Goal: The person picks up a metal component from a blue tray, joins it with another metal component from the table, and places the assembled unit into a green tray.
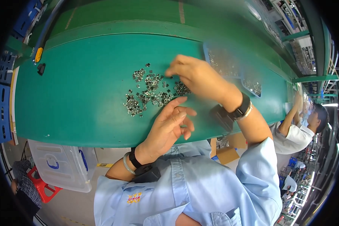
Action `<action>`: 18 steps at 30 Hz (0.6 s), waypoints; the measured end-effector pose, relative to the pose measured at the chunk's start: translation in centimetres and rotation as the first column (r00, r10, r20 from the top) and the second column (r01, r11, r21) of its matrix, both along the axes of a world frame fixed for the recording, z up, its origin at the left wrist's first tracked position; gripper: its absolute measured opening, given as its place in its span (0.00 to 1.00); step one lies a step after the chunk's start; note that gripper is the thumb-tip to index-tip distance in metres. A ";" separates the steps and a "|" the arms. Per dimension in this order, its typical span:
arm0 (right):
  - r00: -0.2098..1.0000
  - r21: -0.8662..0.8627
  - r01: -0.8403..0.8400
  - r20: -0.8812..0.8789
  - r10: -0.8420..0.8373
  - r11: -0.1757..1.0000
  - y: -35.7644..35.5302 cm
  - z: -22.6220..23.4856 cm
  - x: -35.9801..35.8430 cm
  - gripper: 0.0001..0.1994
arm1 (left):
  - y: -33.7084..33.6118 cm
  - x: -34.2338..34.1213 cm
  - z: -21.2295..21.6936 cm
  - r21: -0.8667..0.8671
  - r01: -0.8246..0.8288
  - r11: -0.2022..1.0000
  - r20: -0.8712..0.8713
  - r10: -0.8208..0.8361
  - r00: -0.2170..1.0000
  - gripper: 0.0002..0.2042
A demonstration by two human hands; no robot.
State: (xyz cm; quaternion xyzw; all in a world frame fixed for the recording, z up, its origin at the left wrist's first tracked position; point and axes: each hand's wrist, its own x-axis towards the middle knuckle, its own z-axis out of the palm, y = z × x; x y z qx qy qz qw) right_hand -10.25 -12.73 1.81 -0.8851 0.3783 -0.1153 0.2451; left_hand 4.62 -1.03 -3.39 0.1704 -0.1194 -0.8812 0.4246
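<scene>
Small shiny metal parts (153,82) lie in loose clusters on the green work table (75,94). Over the right side of these clusters, my right hand (197,77) bends down with its fingertips drawn together; whatever they pinch is hidden. My left hand (167,126) hovers at the near edge of the pile, palm turned up and fingers loosely curled but apart. Nothing shows in it. Close to its index finger lie several of the parts, and another cluster (182,88) sits between the two hands.
Blue-rimmed trays (248,89) with small parts stand at the right, behind my right forearm. A yellow-and-blue tool (38,55) and a black clip-like piece (41,69) are at the far left. A clear lidded box (58,164) stands below the table; a co-worker (299,132) sits at right.
</scene>
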 end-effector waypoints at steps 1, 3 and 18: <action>0.999 -0.094 -0.023 0.041 0.027 0.995 -0.8 -0.2 0.8 0.11 | 0.0 0.1 0.0 -0.013 -0.008 1.000 -0.010 0.008 1.000 0.18; 0.996 -0.189 -0.037 0.073 0.051 0.981 -1.9 -0.6 1.4 0.12 | 0.0 0.3 -0.1 -0.028 0.009 1.000 -0.026 -0.009 1.000 0.18; 0.986 0.014 0.161 -0.035 -0.161 0.987 5.4 -0.1 -4.2 0.14 | -0.1 0.4 -0.5 -0.086 0.117 0.989 0.009 -0.116 0.993 0.17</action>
